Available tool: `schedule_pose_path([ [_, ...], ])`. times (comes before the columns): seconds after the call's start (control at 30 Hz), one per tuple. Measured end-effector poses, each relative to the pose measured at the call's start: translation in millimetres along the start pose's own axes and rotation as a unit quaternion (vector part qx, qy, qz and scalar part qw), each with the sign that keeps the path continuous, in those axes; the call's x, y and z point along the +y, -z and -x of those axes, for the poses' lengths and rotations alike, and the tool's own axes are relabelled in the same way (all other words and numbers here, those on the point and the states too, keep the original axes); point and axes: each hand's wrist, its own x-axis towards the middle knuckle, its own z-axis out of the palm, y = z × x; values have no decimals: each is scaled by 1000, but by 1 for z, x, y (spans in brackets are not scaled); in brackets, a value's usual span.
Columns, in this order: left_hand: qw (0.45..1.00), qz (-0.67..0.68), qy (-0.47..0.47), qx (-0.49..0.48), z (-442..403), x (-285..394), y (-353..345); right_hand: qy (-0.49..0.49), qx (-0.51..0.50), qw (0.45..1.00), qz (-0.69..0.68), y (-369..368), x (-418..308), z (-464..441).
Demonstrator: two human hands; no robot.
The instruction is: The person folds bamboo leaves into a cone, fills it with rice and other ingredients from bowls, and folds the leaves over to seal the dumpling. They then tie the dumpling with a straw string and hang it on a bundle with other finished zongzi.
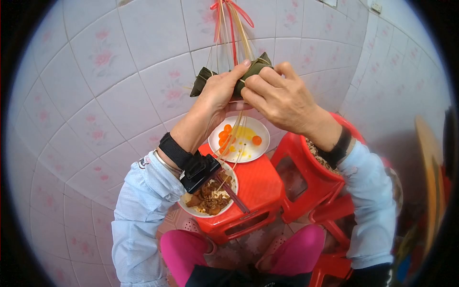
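A dark green leaf-wrapped bundle [256, 66] is held between both hands, with pale straw strings [244, 40] and a red ribbon [233, 38] hanging down against the wall. My left hand [224, 90] supports it from the left and below, thumb on the leaf. The fingers of my right hand [277, 93] are curled and press against its right side. Another leaf bundle [203, 80] hangs just left, behind my left hand. Loose string ends [238, 125] trail below my hands over the plate.
Below, a red stool [258, 184] bears a white plate [262, 130] of orange yolks and a bowl [233, 178] of brown food with chopsticks [234, 193]. At right are another red stool [294, 177] and a grain-like filling [319, 158]. A tiled wall [143, 52] stands close ahead.
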Motion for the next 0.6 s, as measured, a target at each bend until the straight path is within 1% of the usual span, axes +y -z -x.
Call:
schedule_pose_path([
  [0.03,1000,4,1,0,-3,-2,2,0,0,1000,0,-1,-6,3],
  [0.1,1000,8,1,-1,-5,-1,4,11,8,994,-105,0,-22,11],
  [0.17,1000,-15,-2,5,1,-2,2,37,-1,986,-162,11,-56,19],
  [0.2,999,-33,-7,4,7,-3,1,37,-2,986,-162,11,-62,23],
  [0.27,999,-41,-9,-2,15,1,-2,30,-8,979,-202,9,-71,30],
  [0.3,999,-48,-12,-6,17,2,-2,30,-9,979,-202,8,-73,31],
  [0.37,999,-47,-5,-10,15,1,-2,71,-40,973,-216,5,-74,31],
  [0.5,999,-47,12,-11,14,4,-2,81,-36,974,-209,-7,-81,31],
  [0.6,998,-58,0,-17,17,0,0,98,-34,971,-216,-9,-84,30],
])
